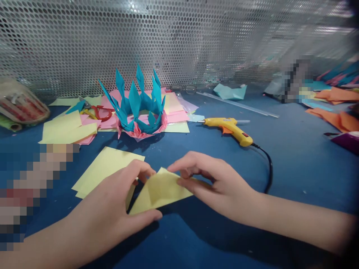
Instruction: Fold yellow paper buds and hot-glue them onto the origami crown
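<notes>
A yellow sheet of paper [160,190], folded into a triangle, is tilted up just above the blue table. My right hand [215,179] pinches its upper right edge between thumb and index finger. My left hand [117,198] curves around its left corner, fingertips at the upper left edge and thumb along the lower edge; how firmly it grips cannot be made out. Behind the left hand lie several flat light-yellow sheets [106,168], partly covered by it.
A blue and pink paper crown [134,108] stands behind my hands on coloured sheets, with red-handled scissors [102,113] beside it. A yellow glue gun [227,127] with a black cord and a clear ruler [238,104] lie right. A jar [24,102] stands left. Perforated metal [179,45] closes the back.
</notes>
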